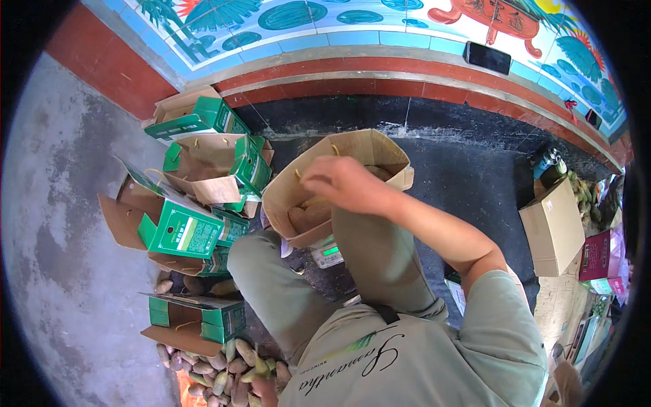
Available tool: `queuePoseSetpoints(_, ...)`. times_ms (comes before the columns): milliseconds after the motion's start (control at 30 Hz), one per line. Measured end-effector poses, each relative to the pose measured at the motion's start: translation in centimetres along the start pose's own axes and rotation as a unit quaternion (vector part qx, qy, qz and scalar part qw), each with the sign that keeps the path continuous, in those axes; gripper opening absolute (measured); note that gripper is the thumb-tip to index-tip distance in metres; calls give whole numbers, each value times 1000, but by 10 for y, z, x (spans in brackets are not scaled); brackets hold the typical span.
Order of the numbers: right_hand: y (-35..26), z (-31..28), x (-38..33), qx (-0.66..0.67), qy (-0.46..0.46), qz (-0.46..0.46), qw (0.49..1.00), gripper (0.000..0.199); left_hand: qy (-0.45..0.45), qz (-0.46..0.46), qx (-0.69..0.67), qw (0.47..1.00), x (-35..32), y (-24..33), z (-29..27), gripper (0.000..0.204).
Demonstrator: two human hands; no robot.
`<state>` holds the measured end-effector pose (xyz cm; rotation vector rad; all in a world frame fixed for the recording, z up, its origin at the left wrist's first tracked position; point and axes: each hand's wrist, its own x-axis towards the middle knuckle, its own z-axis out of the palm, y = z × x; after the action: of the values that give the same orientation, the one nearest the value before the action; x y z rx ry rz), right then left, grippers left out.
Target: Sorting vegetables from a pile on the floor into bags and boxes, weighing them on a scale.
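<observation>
My right hand point(349, 185) is over an open brown cardboard box point(274, 207), near its yellow cord handle point(298, 175). Its fingers are curled, and whatever they may hold is hidden. Inside the box lie several brown sweet potatoes point(306, 218). Under its near side a scale point(328, 255) shows a lit green display. At the bottom edge my left hand point(266, 392) touches or hovers by a heap of sweet potatoes point(227, 370); its fingers are mostly out of sight.
Open green-and-brown cartons point(183, 227) stand on the left, some with cord handles. A plain cardboard box point(554, 227) is at the right, beside greenish produce point(581, 193). A phone point(487, 57) leans on the tiled wall's ledge. My knees flank the scale.
</observation>
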<state>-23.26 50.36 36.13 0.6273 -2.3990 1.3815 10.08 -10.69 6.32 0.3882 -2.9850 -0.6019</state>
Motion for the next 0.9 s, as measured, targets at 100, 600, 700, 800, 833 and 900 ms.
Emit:
queuePoseSetpoints(100, 30, -8, 2, -49, 37, 45, 997, 18, -17, -143, 111, 983, -31, 36, -21, 42)
queuePoseSetpoints(600, 169, -2, 11, -384, 108, 106, 911, 15, 124, 259, -51, 957, 199, 409, -142, 30)
queuePoseSetpoints(700, 196, 0, 16, -421, 96, 85, 898, 15, 65, 341, -39, 937, 215, 464, -122, 33)
queuePoseSetpoints(800, 215, -2, 15, -471, 13, 212, 856, 11, -51, 391, -23, 919, 232, 494, -78, 38)
queuePoseSetpoints(833, 221, -2, 15, -467, 3, 222, 856, 12, -86, 398, -18, 913, 235, 499, -61, 39)
queuePoseSetpoints(900, 224, -1, 16, -461, -6, 233, 856, 13, -79, 432, 14, 898, 242, 499, -26, 37)
